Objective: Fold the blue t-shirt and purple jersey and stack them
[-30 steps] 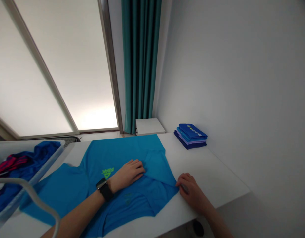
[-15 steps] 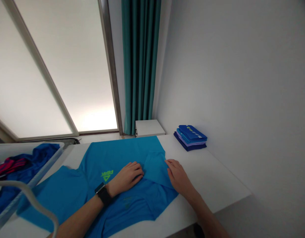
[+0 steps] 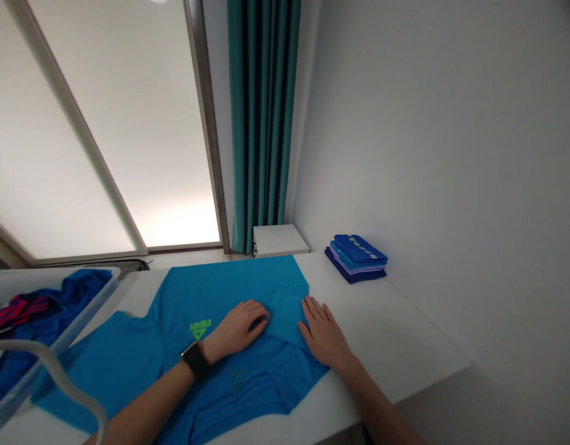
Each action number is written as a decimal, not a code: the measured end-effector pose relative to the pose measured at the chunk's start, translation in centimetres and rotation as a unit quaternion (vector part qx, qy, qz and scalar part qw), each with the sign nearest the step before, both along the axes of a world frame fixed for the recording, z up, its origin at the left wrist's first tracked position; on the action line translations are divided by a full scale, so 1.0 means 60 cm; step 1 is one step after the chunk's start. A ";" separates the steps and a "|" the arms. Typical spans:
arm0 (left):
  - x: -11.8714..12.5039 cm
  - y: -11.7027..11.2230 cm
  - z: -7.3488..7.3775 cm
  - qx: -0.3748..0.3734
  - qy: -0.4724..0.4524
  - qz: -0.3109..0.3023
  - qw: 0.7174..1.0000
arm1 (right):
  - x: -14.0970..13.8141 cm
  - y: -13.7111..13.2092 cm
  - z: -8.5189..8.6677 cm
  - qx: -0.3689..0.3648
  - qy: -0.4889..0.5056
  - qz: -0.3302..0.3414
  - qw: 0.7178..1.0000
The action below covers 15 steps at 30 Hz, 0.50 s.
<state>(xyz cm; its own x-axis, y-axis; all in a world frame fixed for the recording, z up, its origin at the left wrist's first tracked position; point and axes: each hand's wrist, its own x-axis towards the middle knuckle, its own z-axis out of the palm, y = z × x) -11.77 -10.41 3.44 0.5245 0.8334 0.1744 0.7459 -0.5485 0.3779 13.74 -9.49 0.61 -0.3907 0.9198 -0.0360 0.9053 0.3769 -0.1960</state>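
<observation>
Pressing palm-down on a bright blue T-shirt (image 3: pixel 220 293), both hands lie open, and neither shows any pinch or grip on the cloth. The left hand (image 3: pixel 238 329), with a black smartwatch (image 3: pixel 195 360) on its wrist, rests with its fingers lightly curved just beside a neon-green chest logo (image 3: pixel 200 329) and against a folded flap of the shirt (image 3: pixel 287 315). The right hand (image 3: pixel 322 337) lies flat with its fingers spread, across the shirt's right-hand edge and partly on the white table (image 3: pixel 396 327). The shirt spreads over the left and middle of the table, its upper edge close to the far side and its lower part running out of view past the near edge. A wide stretch of white tabletop opens between the right hand and the table's right edge, which runs along a white wall (image 3: pixel 428 154) to the near right corner. Against that wall, toward the far side, sits a neat stack of folded shirts (image 3: pixel 356 258) in dark blue, lilac, teal and blue, well apart from both hands. At the table's left end, a white plastic bin (image 3: pixel 88 303) stands just beside the shirt's sleeve and holds loosely heaped clothes, among them a dark blue garment (image 3: pixel 76 290) and a red-pink piece (image 3: pixel 20 312). A pale curved cord (image 3: pixel 57 371) crosses the view in front of the bin.
</observation>
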 end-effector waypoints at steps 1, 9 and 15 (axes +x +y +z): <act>0.001 0.010 0.003 -0.004 -0.011 0.011 1.000 | -0.001 0.000 0.001 -0.001 0.002 -0.002 1.000; 0.051 0.140 0.017 0.022 0.029 0.060 0.998 | 0.008 0.006 -0.005 0.004 0.048 -0.010 0.999; 0.139 0.206 0.010 0.036 0.068 0.043 0.996 | 0.006 0.000 -0.005 0.014 0.022 0.004 1.000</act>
